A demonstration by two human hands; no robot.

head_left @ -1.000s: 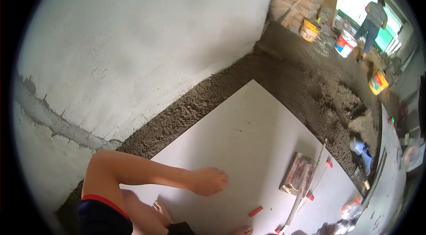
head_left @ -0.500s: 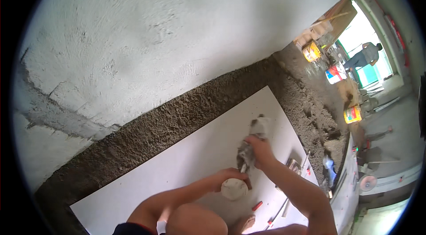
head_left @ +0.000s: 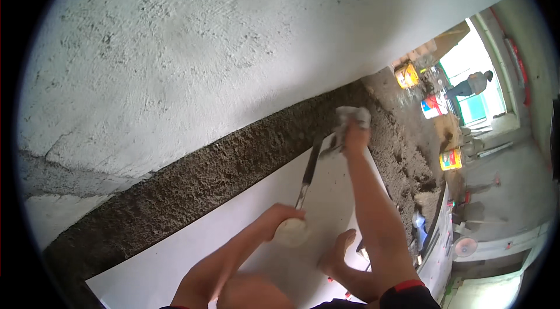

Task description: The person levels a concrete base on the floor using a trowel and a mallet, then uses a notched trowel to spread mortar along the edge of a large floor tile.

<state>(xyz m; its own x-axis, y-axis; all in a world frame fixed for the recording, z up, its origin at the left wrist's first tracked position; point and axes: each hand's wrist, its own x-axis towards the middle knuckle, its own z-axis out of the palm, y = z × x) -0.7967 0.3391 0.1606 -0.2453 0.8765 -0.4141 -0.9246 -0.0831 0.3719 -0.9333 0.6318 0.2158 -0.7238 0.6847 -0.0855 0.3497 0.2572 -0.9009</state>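
Note:
My left hand (head_left: pixel 280 218) grips a mallet near its pale round head (head_left: pixel 291 232), whose metal handle with a dark grip (head_left: pixel 310 166) points toward the wall. My right hand (head_left: pixel 356 137), blurred, holds a crumpled grey cloth or glove (head_left: pixel 353 115) just beyond the handle's end, above the far corner of a large white tile (head_left: pixel 169 262). One of my bare feet (head_left: pixel 338 256) rests on the tile. My right forearm partly hides red-coloured small pieces lying on it.
A strip of grey mortar (head_left: pixel 192 186) borders the plastered wall (head_left: pixel 204 46); rougher mortar (head_left: pixel 396 157) lies right of the tile. Buckets (head_left: pixel 450 159) stand farther back, with a person (head_left: pixel 472 84) at the bright doorway. A fan (head_left: pixel 465 246) is at the right.
The view has tilted. My left hand, seen empty a second ago, has taken hold of the mallet. My right hand has moved the grey cloth up toward the far corner since half a second ago.

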